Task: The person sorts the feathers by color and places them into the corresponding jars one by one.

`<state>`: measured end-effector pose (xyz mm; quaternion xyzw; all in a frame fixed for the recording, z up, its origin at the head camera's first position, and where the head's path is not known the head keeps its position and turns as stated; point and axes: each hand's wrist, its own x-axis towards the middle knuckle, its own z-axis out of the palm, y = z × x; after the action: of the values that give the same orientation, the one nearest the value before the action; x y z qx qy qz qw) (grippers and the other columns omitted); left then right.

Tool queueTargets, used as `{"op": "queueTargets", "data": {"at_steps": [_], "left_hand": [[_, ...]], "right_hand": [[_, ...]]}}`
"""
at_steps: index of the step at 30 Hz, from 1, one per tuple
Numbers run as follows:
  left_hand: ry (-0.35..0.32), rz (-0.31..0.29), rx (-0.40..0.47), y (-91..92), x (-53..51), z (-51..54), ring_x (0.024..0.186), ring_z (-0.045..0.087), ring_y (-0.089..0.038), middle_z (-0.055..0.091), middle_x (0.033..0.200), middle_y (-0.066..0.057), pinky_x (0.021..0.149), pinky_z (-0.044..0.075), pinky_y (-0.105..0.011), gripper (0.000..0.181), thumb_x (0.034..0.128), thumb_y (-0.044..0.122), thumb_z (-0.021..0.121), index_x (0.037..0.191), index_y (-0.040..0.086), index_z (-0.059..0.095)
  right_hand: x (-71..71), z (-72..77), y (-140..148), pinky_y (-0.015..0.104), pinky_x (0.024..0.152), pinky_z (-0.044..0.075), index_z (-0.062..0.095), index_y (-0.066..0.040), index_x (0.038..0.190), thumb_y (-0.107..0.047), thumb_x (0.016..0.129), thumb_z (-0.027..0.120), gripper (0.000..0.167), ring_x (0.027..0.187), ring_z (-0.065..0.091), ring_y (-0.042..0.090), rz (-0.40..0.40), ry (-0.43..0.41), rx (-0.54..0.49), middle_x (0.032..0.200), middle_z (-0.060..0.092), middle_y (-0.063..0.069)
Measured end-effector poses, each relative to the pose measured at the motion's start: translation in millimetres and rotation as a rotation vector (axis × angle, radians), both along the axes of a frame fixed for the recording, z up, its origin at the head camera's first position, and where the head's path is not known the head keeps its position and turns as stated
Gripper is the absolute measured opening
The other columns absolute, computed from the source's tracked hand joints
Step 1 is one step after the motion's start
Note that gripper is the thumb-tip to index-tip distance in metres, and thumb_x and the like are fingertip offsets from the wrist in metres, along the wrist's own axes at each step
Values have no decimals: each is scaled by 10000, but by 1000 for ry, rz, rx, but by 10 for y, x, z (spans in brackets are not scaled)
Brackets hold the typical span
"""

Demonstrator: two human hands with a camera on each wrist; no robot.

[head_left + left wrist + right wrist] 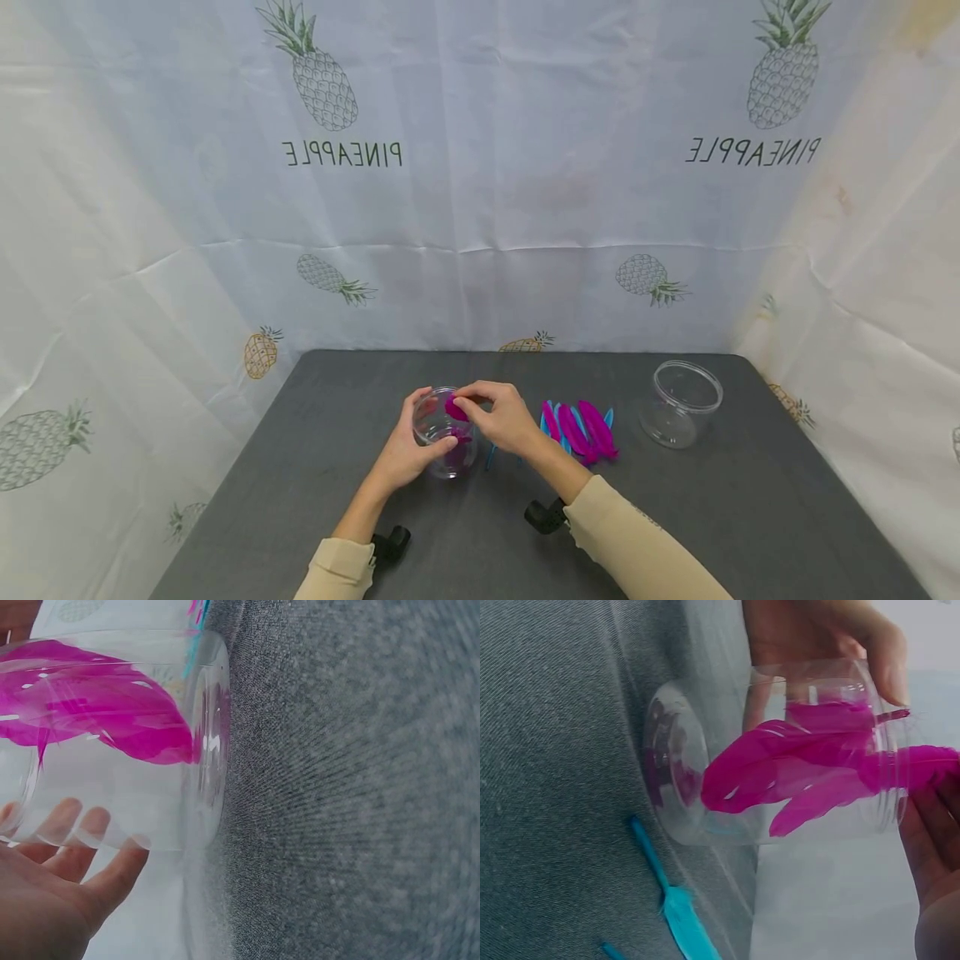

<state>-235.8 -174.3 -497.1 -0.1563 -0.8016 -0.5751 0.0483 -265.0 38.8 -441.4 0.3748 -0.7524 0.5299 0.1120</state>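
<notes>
A clear jar with magenta feathers inside stands on the table, left of centre. My left hand grips the jar's side, fingers round the back and thumb near the rim. Above the mouth, my right hand pinches a magenta feather that reaches down through the opening. Through the wall in the right wrist view, several magenta feather parts show, and a quill pokes out by the left thumb.
Magenta and blue feathers lie in a group right of my right hand. Blue feather quills lie close to the jar. Another clear jar, with no feathers in it, stands at the back right. A pineapple-print cloth hangs behind the table.
</notes>
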Motion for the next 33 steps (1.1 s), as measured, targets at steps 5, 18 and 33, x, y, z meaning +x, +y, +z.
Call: {"op": "queueTargets", "data": {"at_steps": [5, 18, 33], "left_hand": [[-20, 4, -7, -2, 12, 5, 1445, 364, -401, 394, 1542, -202, 1143, 325, -619, 890, 881, 275, 801, 1552, 130, 233], [-4, 0, 2, -7, 4, -20, 1438, 370, -405, 399, 1533, -197, 1134, 338, -617, 884, 885, 248, 798, 1551, 112, 234], [1, -16, 18, -6, -1, -18, 1436, 363, -408, 395, 1537, -203, 1132, 332, -626, 894, 880, 269, 800, 1552, 116, 232]], "right_hand": [[-22, -60, -22, 290, 788, 603, 763, -25, 1073, -77, 971, 693, 135, 886, 717, 152, 0, 24, 20, 997, 749, 58], [-9, -66, -74, 296, 703, 609, 768, -9, 1047, -39, 946, 712, 119, 823, 701, 122, 5, 176, 70, 929, 733, 38], [12, -51, -72, 267, 741, 597, 773, -40, 1046, -103, 987, 673, 132, 836, 686, 101, -20, 150, 112, 950, 731, 22]]}}
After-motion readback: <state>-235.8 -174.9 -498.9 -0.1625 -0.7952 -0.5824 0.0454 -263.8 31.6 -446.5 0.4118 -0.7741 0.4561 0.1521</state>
